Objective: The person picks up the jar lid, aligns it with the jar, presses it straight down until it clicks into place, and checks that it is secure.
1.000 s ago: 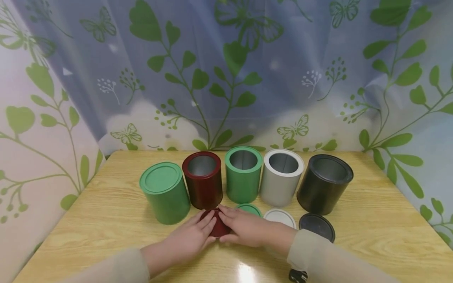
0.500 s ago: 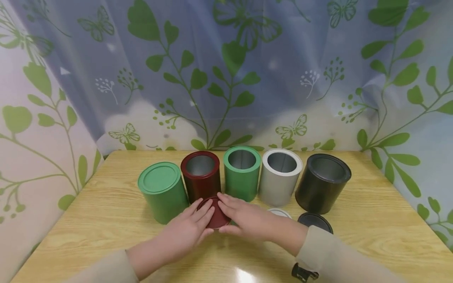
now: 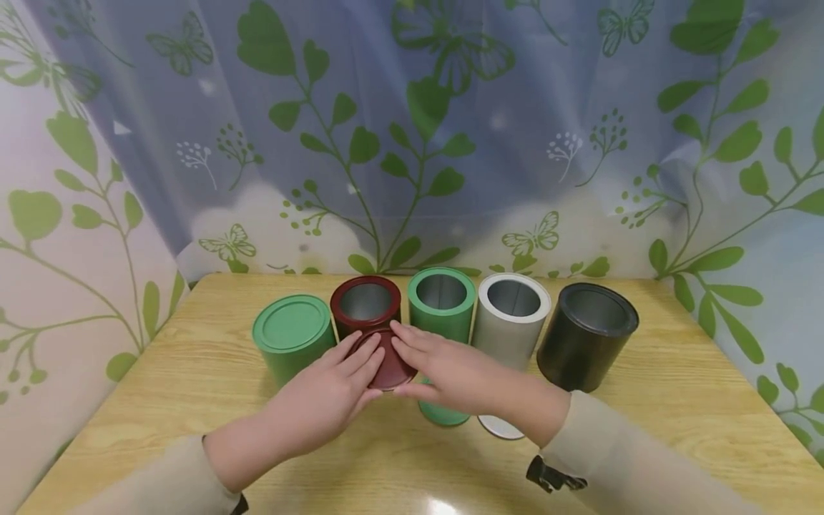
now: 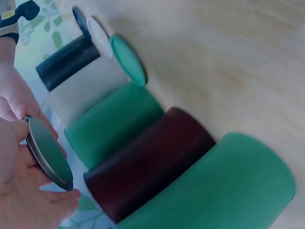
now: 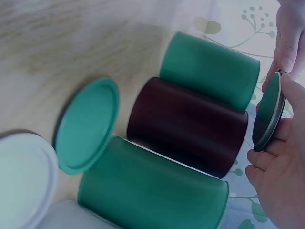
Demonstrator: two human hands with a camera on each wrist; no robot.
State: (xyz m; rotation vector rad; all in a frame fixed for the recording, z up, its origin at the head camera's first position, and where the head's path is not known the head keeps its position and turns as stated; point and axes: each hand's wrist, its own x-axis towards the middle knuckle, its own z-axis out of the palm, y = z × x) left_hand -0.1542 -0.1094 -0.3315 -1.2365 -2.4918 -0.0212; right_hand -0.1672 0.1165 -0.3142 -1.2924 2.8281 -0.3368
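Both hands hold a dark red lid (image 3: pixel 389 366) between them, raised off the table near the open dark red can (image 3: pixel 345 325). My left hand (image 3: pixel 322 393) grips its left side, fingers over the top and thumb at the edge. On the opposite side my right hand (image 3: pixel 453 368) grips it the same way. The wrist views show the lid's shiny metal underside (image 4: pixel 50 150), which reflects green. The dark red can (image 5: pixel 188 126) stands upright behind the lid, its opening visible in the head view.
A lidded green can (image 3: pixel 292 325) stands at the row's left end. To the right are open green (image 3: pixel 444 325), grey-white (image 3: pixel 508 340) and black (image 3: pixel 582 347) cans. A green lid (image 5: pixel 88 126), a white lid (image 5: pixel 21 181) and a black lid (image 4: pixel 81 21) lie on the table before them.
Both hands have lifted the dark red lid off the table and moved it up toward the open dark red can. The cans and the other lids have stayed put.
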